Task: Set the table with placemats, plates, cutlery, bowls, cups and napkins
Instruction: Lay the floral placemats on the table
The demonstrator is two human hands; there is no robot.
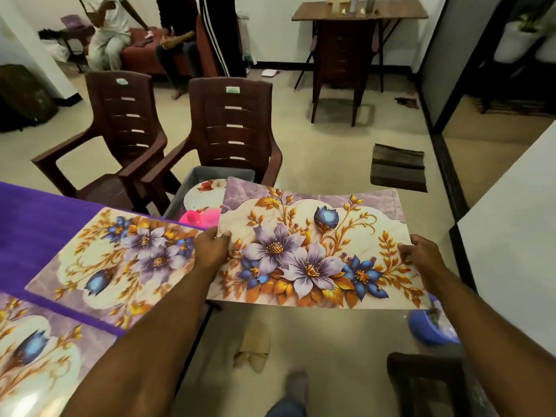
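Observation:
I hold a floral placemat (313, 251) flat in the air to the right of the table. My left hand (210, 251) grips its left edge and my right hand (421, 260) grips its right edge. Two matching placemats lie on the purple tablecloth (36, 224): one (120, 266) near the table's far corner, another (33, 356) at the lower left. Behind the held mat stands a grey bin (204, 176) with a floral plate (201, 194) and pink items (198, 218) inside.
Two brown plastic chairs (126, 127) (231, 124) stand beyond the table. A blue bowl (430, 329) shows under the held mat at right. A white counter (511, 236) lies on the right, a dark mat (397, 167) on the floor. People sit at the back left.

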